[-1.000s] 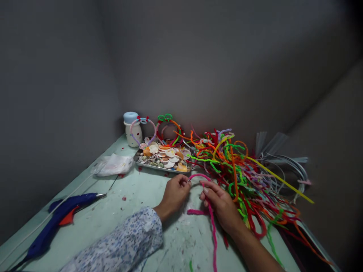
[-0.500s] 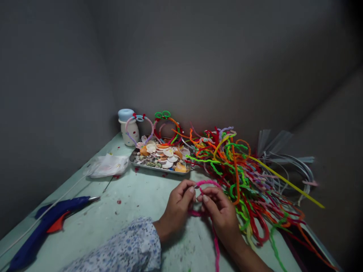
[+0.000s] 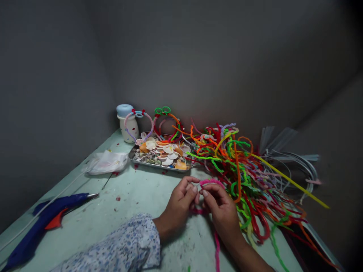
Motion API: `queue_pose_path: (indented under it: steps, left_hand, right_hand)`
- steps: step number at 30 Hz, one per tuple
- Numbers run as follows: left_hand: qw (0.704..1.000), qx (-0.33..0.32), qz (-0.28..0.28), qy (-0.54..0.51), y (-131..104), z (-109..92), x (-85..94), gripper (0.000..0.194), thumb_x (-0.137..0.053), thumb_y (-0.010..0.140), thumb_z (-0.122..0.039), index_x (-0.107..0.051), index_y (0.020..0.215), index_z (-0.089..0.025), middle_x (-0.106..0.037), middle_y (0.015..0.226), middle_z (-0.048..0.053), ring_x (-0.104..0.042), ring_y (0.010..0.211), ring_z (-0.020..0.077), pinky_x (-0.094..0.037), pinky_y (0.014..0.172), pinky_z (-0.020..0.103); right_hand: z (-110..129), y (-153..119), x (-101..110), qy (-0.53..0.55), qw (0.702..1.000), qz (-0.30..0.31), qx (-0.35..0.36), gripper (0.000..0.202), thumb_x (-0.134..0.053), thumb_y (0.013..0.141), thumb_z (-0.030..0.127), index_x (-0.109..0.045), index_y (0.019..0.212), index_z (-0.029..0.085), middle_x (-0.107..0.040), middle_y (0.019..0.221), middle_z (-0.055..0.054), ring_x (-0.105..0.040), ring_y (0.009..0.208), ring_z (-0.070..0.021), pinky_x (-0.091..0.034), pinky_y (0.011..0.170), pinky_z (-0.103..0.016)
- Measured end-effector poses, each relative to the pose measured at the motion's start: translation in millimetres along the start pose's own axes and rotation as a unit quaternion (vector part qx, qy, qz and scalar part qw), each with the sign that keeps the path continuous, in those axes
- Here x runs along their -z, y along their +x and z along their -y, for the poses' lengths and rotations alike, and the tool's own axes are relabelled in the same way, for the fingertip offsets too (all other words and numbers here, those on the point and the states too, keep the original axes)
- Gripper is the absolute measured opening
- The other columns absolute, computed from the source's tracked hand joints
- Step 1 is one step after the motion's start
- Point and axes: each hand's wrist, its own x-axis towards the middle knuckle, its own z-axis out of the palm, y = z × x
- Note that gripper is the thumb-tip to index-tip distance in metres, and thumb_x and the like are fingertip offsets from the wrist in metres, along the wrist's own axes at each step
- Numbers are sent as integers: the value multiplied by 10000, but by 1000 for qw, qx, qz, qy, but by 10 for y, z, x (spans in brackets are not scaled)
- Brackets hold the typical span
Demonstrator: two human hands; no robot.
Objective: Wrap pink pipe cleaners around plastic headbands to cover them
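Between my two hands is a fuzzy pink pipe cleaner (image 3: 211,182), bent into a loop, with a loose length hanging down towards the table's front edge. My left hand (image 3: 181,198) pinches it with thumb and forefinger on the loop's left side. Close beside it, my right hand (image 3: 222,207) pinches the same pipe cleaner with thumb and fingers. The fingertips hide the exact spot where the strands meet. Just behind the hands lies a metal tray (image 3: 159,166) filled with seashells. Right of my right hand spreads a heap of coloured pipe cleaners (image 3: 227,158).
A blue glue gun (image 3: 56,211) with a white cord lies at left on the pale green table (image 3: 119,223). Behind it are a plastic bag (image 3: 109,162) and a white jar (image 3: 127,126). Two decorated headbands (image 3: 167,122) stand by the tray. Bare bands (image 3: 300,160) lie far right.
The view has shifted slightly. My fingertips have moved a little closer together on the pink pipe cleaner, both hands keeping their pinch; other things stay put.
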Motion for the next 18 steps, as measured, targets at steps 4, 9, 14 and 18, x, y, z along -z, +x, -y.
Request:
queue_pose_path:
  steps: [4, 9, 14, 18]
  left_hand:
    - [1000, 8, 14, -7, -18, -12, -23, 265, -502, 912, -355, -513, 1077, -148, -483, 627, -43, -412, 539, 74, -330, 512, 187]
    - [1000, 11, 15, -21, -24, -22, -33, 258, -518, 904, -356, -537, 1045, -141, -481, 622, -41, -401, 552, 75, -322, 530, 194]
    - [1000, 16, 6, -24, -7, -40, -21, 250, -546, 887, -340, -562, 1037, -140, -497, 634, -34, -417, 562, 78, -331, 535, 196]
    - [999, 18, -15, -23, 13, -40, -4, 241, -565, 874, -325, -586, 1022, -135, -531, 640, -24, -445, 553, 76, -349, 534, 196]
  right_hand:
    - [14, -7, 0, -30, 999, -7, 25, 96, -653, 809, 297, -661, 839, 206, -672, 807, -37, -646, 701, -163, -540, 621, -265]
    - [0, -26, -2, -35, 999, -7, 27, 83, -652, 817, 287, -643, 845, 209, -657, 766, -15, -633, 633, -145, -526, 583, -252]
    - [-18, -42, -7, -31, 998, -21, 45, 73, -663, 815, 265, -625, 851, 214, -644, 829, -24, -640, 690, -148, -537, 625, -257]
    - [-12, -62, 15, 24, 999, -2, 43, 77, -644, 835, 281, -624, 880, 222, -649, 849, -31, -646, 686, -155, -554, 616, -270]
